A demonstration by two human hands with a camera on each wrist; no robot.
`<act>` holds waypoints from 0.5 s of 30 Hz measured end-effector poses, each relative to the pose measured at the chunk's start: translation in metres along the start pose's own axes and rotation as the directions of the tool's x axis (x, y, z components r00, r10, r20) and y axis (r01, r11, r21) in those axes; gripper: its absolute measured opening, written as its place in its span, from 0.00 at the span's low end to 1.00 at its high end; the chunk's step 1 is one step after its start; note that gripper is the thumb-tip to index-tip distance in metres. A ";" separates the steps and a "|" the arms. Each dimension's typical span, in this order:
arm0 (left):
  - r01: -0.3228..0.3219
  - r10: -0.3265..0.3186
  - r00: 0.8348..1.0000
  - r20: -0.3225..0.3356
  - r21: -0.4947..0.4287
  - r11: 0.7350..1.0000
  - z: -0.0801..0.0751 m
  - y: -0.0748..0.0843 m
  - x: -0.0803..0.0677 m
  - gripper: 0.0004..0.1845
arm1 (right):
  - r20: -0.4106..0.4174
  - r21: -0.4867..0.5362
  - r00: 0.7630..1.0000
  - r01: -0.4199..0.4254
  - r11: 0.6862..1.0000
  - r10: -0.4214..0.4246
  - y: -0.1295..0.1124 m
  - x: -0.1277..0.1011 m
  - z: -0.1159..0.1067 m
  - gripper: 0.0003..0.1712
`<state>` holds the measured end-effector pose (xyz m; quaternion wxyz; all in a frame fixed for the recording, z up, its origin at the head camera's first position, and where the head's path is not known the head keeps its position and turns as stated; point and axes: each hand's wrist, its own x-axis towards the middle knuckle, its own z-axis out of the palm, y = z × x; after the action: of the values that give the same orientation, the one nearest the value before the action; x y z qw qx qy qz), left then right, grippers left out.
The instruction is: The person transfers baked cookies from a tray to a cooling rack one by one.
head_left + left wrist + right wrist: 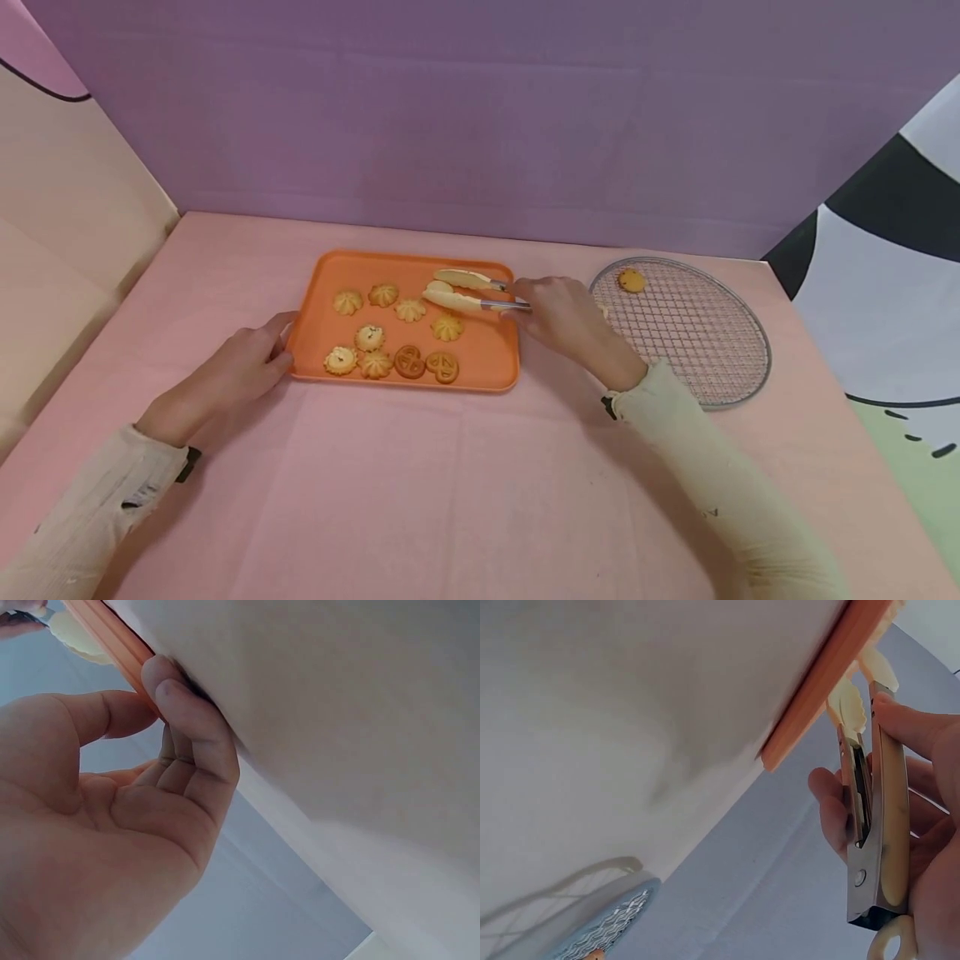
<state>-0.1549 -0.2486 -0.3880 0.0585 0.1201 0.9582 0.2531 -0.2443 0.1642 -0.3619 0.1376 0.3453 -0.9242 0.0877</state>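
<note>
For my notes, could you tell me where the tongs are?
In the head view, the tongs are in the right hand, over the orange tray's back right corner.

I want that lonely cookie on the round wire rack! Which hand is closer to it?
The right hand. It holds tongs between the orange tray and the rack with the cookie. The left hand touches the tray's far side.

Even, soft light, faint shadows; the head view looks slightly soft, both wrist views close, washed and perhaps blurred.
</note>
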 end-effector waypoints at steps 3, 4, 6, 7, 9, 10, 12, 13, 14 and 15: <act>0.010 -0.010 1.000 0.007 -0.002 1.000 0.000 0.001 -0.001 0.30 | -0.013 -0.017 1.000 0.002 1.000 -0.003 0.000 -0.001 0.002 0.17; 0.013 -0.013 1.000 0.010 -0.004 1.000 0.000 0.001 -0.001 0.30 | -0.017 -0.021 1.000 0.004 1.000 -0.004 0.001 -0.001 0.002 0.17; 0.015 -0.015 1.000 0.010 -0.004 1.000 -0.001 0.001 -0.001 0.30 | -0.025 -0.029 1.000 0.005 1.000 -0.006 0.001 -0.002 0.003 0.17; 0.015 -0.015 1.000 0.011 -0.004 1.000 0.000 0.001 -0.001 0.30 | -0.029 -0.030 1.000 0.006 1.000 -0.007 0.001 -0.002 0.003 0.17; 0.017 -0.017 1.000 0.012 -0.004 1.000 0.000 0.001 -0.002 0.30 | -0.033 -0.031 0.999 0.005 1.000 -0.006 0.001 -0.002 0.003 0.17; 0.022 -0.021 1.000 0.016 -0.007 1.000 0.000 0.001 -0.002 0.30 | -0.035 -0.028 0.999 0.006 1.000 -0.007 0.001 -0.002 0.003 0.17; 0.023 -0.023 1.000 0.018 -0.009 1.000 0.000 0.001 -0.001 0.30 | -0.029 -0.019 1.000 0.003 1.000 -0.004 0.000 -0.003 0.003 0.17; 0.023 -0.023 1.000 0.017 -0.010 1.000 0.000 0.001 -0.001 0.30 | -0.024 -0.011 1.000 0.000 1.000 0.000 0.000 -0.003 0.002 0.18; 0.022 -0.022 1.000 0.016 -0.011 1.000 0.000 0.001 -0.001 0.30 | -0.018 -0.005 1.000 -0.005 1.000 0.005 0.000 -0.003 0.002 0.18; 0.021 -0.020 1.000 0.015 -0.012 1.000 0.000 0.001 -0.001 0.30 | -0.011 0.003 1.000 -0.009 1.000 0.009 0.000 -0.003 0.001 0.18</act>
<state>-0.1536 -0.2481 -0.3878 0.0690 0.1118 0.9574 0.2573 -0.2427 0.1657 -0.3641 0.1419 0.3406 -0.9249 0.0915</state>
